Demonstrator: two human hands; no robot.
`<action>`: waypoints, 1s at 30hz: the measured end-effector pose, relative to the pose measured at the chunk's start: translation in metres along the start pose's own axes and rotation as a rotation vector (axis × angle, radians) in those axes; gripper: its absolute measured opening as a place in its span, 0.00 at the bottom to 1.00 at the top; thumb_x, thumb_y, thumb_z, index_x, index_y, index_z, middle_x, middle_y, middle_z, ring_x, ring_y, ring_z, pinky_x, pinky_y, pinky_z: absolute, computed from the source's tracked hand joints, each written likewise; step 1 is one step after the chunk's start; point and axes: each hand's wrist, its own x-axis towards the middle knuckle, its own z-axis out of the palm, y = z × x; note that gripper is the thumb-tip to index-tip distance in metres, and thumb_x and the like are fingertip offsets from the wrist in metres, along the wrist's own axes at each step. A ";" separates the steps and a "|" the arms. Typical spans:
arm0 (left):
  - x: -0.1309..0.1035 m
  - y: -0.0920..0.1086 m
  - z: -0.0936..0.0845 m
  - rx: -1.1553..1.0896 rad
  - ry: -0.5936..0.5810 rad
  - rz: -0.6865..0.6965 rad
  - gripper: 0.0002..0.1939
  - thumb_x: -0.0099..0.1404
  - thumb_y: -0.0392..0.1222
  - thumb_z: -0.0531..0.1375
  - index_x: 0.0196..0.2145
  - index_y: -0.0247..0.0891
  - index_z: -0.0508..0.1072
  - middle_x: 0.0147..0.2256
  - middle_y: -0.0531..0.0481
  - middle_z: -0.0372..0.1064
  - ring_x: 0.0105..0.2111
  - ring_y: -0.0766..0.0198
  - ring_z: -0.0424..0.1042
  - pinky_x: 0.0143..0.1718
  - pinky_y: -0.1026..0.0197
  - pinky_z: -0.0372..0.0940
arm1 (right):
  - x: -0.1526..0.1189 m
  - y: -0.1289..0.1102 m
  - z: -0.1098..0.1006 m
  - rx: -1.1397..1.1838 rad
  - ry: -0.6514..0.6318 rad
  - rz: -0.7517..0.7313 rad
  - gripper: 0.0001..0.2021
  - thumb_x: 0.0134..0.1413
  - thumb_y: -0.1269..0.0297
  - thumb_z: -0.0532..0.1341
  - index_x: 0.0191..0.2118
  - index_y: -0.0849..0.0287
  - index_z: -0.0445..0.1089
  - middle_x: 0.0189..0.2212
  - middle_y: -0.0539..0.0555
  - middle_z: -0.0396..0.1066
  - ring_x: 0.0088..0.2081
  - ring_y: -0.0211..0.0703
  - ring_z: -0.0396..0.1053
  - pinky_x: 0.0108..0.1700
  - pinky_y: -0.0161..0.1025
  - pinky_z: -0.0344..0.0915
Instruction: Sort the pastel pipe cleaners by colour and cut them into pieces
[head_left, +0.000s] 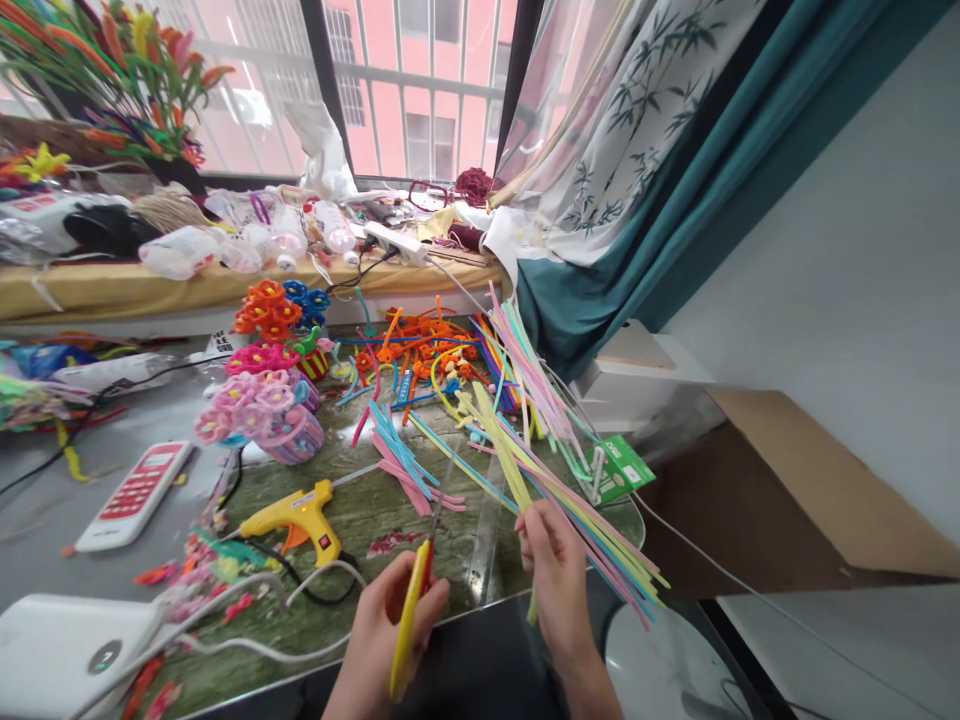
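My left hand [390, 625] is closed around the yellow and red handles of a pair of scissors [409, 625], seen nearly edge-on. Their thin blades point up and away over the table's front part. A small bundle of pale yellow pipe cleaners [504, 455] is gripped in my right hand [553, 565], the long ends slanting up and left and a short end showing below the fist. Beyond the blades lie blue pipe cleaners [401, 450] and pink pipe cleaners [405, 480]. Beside and behind my right hand is a loose spread of mixed pastel pipe cleaners [592, 530].
A yellow glue gun [296, 520] lies left of my hands, with cables near it. Pipe-cleaner flower pots [289, 430] stand farther back, beside orange pieces [420, 340]. A white power bank [75, 650] sits front left. An open cardboard box [810, 500] stands right of the table.
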 end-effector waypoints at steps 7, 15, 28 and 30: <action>-0.014 0.008 -0.005 -0.417 0.006 0.098 0.41 0.31 0.68 0.71 0.40 0.41 0.74 0.26 0.57 0.63 0.16 0.75 0.57 0.14 0.70 0.51 | 0.005 -0.013 0.006 -0.041 -0.064 -0.033 0.17 0.61 0.50 0.57 0.28 0.58 0.64 0.18 0.42 0.49 0.20 0.33 0.45 0.22 0.34 0.43; -0.009 0.005 -0.002 0.112 0.066 0.257 0.34 0.50 0.63 0.65 0.49 0.41 0.67 0.33 0.49 0.69 0.26 0.63 0.66 0.25 0.63 0.63 | 0.009 -0.017 0.011 -0.079 -0.087 -0.040 0.18 0.61 0.50 0.56 0.26 0.58 0.63 0.18 0.42 0.50 0.21 0.34 0.46 0.23 0.34 0.43; -0.012 0.013 -0.017 0.395 -0.043 0.103 0.18 0.57 0.57 0.61 0.30 0.37 0.69 0.22 0.58 0.57 0.24 0.66 0.56 0.26 0.66 0.53 | 0.007 -0.025 0.025 -0.162 -0.269 -0.083 0.16 0.63 0.54 0.54 0.26 0.57 0.60 0.21 0.44 0.50 0.23 0.36 0.47 0.25 0.35 0.46; -0.010 0.011 -0.018 0.393 -0.042 0.096 0.18 0.57 0.56 0.62 0.29 0.37 0.68 0.22 0.58 0.56 0.24 0.66 0.55 0.26 0.66 0.52 | 0.007 -0.024 0.028 -0.195 -0.330 -0.085 0.16 0.63 0.54 0.54 0.26 0.57 0.60 0.21 0.44 0.51 0.24 0.36 0.49 0.26 0.35 0.47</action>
